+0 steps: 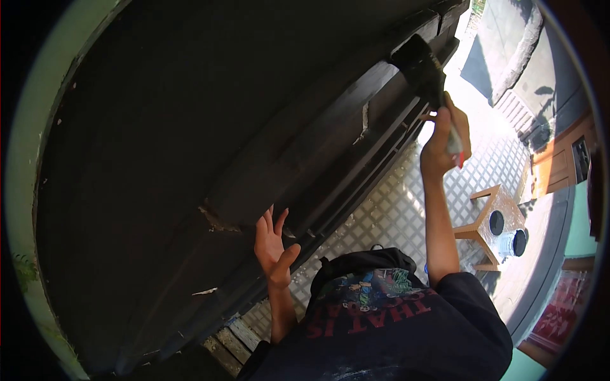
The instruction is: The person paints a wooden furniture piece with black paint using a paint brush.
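My right hand [443, 141] is wrapped round the handle of a wide paintbrush [420, 68]. The brush is black at its head, and its pale handle ends in a red tip. In this view the black head overlaps the far end of a dark-painted wooden structure [152, 146] with long ledges. My left hand [272, 251] is held up beside the lower part of that structure, fingers spread and nothing in it. Pale chipped spots show on the dark surface near my left fingertips and along the ledges.
A small wooden stool [473, 227] stands on the right, carrying black round containers [496, 222] and a clear plastic one [507, 244]. Patterned tiles [381, 209] cover the floor. Wooden slats [232, 343] lie low beside me. A brown door [562, 159] is at far right.
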`<state>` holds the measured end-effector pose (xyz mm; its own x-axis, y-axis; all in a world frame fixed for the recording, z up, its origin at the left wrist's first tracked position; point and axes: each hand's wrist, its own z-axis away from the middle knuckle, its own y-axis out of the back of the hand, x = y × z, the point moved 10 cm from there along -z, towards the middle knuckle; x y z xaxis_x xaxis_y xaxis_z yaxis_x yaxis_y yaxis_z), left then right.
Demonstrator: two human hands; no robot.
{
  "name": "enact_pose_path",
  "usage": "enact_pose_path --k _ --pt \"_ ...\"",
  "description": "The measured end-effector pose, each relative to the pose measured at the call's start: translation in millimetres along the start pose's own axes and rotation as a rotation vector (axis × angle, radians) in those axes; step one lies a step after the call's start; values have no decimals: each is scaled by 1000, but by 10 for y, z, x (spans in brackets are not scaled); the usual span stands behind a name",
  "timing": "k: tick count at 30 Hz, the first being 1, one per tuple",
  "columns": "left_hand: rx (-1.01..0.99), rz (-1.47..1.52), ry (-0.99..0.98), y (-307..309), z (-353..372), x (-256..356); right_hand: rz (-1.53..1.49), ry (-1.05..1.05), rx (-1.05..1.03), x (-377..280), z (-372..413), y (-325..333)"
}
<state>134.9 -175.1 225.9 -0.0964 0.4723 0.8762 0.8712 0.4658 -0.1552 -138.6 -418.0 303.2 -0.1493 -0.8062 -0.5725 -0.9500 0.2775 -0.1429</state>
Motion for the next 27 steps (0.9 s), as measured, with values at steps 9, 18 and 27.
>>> enact_pose_path --k 9,18,27 --pt "23 -36 -29 49 62 -74 -422 86 -461 -1122 638 -302" --pt "49 -87 3 18 36 -64 -428 -372 -169 279 215 -243" --pt "39 -86 38 -14 30 -15 27 -102 -52 188 319 -40"
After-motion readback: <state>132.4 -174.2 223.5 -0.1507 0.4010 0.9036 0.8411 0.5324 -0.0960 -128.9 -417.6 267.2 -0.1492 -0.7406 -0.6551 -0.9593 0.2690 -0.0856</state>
